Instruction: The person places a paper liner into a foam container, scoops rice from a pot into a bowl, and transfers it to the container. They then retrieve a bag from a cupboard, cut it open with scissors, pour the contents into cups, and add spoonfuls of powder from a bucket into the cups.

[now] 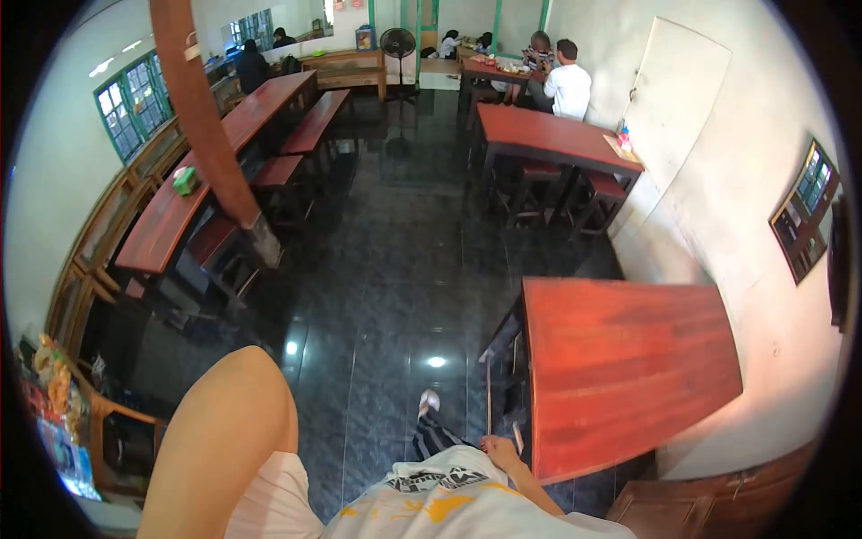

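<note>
My right hand (pixel 503 451) is low in front of my shirt, beside the near red table (pixel 628 368). Its fingers are closed at the lower end of a thin, light-coloured stick (pixel 489 395) that points forward along the table's left side. What kind of stick it is, I cannot make out. My bent left arm fills the lower left of the view, and the left hand itself is out of sight. Below me, one foot in a light shoe shows on the dark tiled floor (pixel 386 314).
Long red tables (pixel 269 99) with benches and a wooden post (pixel 202 117) stand at the left. Another red table (pixel 548 135) with stools is at the right, by people seated farther back. A standing fan (pixel 399 45) is at the far end. A wooden chair (pixel 117 413) stands lower left.
</note>
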